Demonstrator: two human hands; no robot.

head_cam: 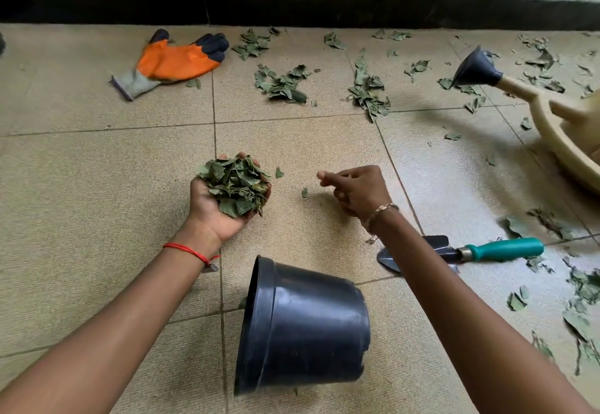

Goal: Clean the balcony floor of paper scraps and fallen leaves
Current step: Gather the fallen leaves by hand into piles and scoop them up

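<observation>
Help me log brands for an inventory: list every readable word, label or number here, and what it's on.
None can be read. The black plant pot, the green-handled trowel, the orange glove and the beige watering can show no visible print.

glove (175,61) 1 | pot (308,322) 1 | trowel (503,249) 1 | watering can (574,114) 1 | leaves (235,186) many

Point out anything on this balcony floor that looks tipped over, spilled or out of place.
The black plastic pot lies tipped on its side nearest the camera, mouth facing left. A single orange-and-black work glove lies discarded at the far left. Across the beige tiles, torn green leaves are strewn, mostly far and right.
</observation>
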